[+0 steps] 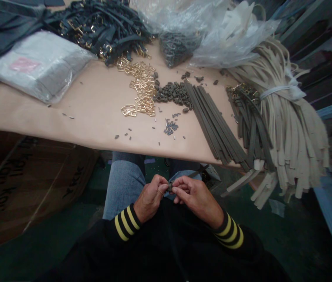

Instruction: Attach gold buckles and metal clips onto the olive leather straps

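Above my lap, just off the table's front edge, my left hand (151,197) and my right hand (197,196) meet fingertip to fingertip. Both pinch a small dark olive strap loop (170,187), much like those in the pile on the table. A thin dark strap (200,170) sticks out behind my right hand; whether it joins the loop is hidden by my fingers. Straight ahead on the table are the pile of olive loops (173,93), gold rectangular buckles (142,88) and a scatter of small grey metal pieces (170,127).
Flat olive straps (213,121) lie at the right on the table (95,113), beside buckled straps (249,117) and a tied beige bundle (286,117). Black buckled straps (110,31), a wrapped packet (42,64) and plastic bags (221,43) fill the back. A cardboard box (45,184) stands lower left.
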Demonstrator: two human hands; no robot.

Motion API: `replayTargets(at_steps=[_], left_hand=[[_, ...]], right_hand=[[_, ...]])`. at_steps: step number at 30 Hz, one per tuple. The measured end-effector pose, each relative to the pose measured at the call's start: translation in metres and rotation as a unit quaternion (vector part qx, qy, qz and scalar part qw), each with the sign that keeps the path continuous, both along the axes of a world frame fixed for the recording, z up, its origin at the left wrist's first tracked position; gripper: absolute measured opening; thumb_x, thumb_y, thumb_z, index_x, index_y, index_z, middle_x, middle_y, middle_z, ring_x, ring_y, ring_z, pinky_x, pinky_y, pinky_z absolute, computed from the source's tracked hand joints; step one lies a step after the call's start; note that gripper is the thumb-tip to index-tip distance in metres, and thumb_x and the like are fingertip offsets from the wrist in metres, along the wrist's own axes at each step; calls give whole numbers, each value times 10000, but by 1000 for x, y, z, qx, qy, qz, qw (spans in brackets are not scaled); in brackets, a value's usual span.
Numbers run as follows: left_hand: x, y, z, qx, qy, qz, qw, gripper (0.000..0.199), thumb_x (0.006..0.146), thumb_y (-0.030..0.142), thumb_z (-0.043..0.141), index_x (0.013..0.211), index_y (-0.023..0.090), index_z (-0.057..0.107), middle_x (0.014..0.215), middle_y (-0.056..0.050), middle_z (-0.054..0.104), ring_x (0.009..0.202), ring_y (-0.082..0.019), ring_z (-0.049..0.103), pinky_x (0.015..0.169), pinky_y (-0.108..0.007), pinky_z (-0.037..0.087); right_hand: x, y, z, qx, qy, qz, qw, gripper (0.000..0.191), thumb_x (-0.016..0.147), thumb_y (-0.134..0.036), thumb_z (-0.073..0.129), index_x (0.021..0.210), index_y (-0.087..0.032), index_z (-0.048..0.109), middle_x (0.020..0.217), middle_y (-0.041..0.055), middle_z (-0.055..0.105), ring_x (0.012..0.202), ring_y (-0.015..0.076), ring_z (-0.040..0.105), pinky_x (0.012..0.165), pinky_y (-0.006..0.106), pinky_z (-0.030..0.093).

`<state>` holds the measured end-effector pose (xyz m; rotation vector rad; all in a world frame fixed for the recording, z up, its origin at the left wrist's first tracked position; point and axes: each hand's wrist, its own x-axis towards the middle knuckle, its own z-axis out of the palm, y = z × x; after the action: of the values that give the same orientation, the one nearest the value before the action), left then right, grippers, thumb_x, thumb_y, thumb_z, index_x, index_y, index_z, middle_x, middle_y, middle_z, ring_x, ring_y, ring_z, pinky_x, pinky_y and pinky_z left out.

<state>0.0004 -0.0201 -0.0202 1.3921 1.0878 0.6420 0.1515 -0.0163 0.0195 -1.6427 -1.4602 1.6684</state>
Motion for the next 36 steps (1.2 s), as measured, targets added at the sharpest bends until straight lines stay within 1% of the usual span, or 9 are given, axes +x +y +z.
replayTargets(at_steps=[6, 9, 12, 14, 21, 27, 29, 33, 36], left_hand=[[-1, -1, 0, 20, -14, -20, 999, 136, 847, 285, 298, 833, 175, 376, 570, 58, 381, 485, -83, 370, 485, -208, 311], [0, 1, 2, 55, 13, -31, 998, 106, 842, 249, 296, 836, 180, 376, 598, 52, 382, 514, -89, 391, 507, -211, 324], [0, 2, 2, 73, 33, -37, 996, 86, 835, 226, 299, 841, 181, 373, 611, 49, 384, 528, -93, 402, 510, -213, 325], [0, 2, 1, 76, 35, -40, 996, 83, 835, 222, 299, 839, 182, 372, 616, 49, 389, 528, -91, 406, 510, -212, 326], [-1, 1, 1, 74, 33, -37, 996, 77, 836, 226, 305, 835, 185, 370, 609, 53, 389, 523, -87, 417, 506, -209, 328], [-2, 3, 0, 63, 37, -29, 997, 79, 838, 233, 304, 837, 184, 366, 636, 43, 422, 548, -91, 439, 526, -213, 350], [-3, 4, 0, 63, 35, -33, 997, 87, 841, 231, 296, 835, 183, 368, 630, 43, 427, 540, -91, 440, 523, -212, 356], [-3, 4, 2, 96, 43, -73, 992, 92, 818, 209, 347, 895, 176, 384, 713, 10, 492, 620, -105, 491, 584, -218, 391], [-2, 5, 3, 145, 70, -110, 981, 170, 770, 168, 399, 940, 167, 398, 766, -15, 509, 651, -116, 500, 601, -224, 400]], right_hand=[[2, 2, 3, 22, -30, 43, 998, 71, 764, -162, 465, 772, -139, 531, 636, 24, 616, 523, 119, 600, 479, 194, 441], [0, 2, 5, 66, -92, 75, 991, 77, 767, -142, 464, 754, -146, 540, 606, 15, 608, 526, 122, 599, 512, 203, 441], [-4, 2, 8, 115, -190, 100, 970, 83, 767, -126, 469, 726, -158, 534, 582, 13, 599, 524, 134, 586, 523, 223, 425], [-5, 2, 9, 134, -225, 107, 959, 76, 762, -110, 474, 733, -160, 524, 573, 12, 593, 533, 141, 581, 524, 228, 414], [-1, 8, 9, 103, -148, 120, 976, 93, 747, -74, 461, 727, -162, 487, 568, -8, 594, 497, 109, 569, 503, 195, 402], [-4, 6, 8, 155, -177, 139, 962, 77, 740, -94, 460, 751, -169, 474, 573, -2, 576, 508, 123, 545, 496, 207, 382], [-5, 7, 6, 155, -163, 143, 964, 84, 727, -88, 460, 731, -172, 469, 552, -14, 553, 491, 112, 521, 484, 199, 368], [-4, 12, 2, 111, -142, 104, 978, 119, 660, -60, 463, 637, -174, 438, 491, -46, 471, 445, 87, 452, 437, 177, 324], [-4, 14, 0, 79, -141, 78, 984, 125, 640, -58, 450, 604, -174, 423, 465, -59, 423, 432, 81, 417, 422, 173, 297]])
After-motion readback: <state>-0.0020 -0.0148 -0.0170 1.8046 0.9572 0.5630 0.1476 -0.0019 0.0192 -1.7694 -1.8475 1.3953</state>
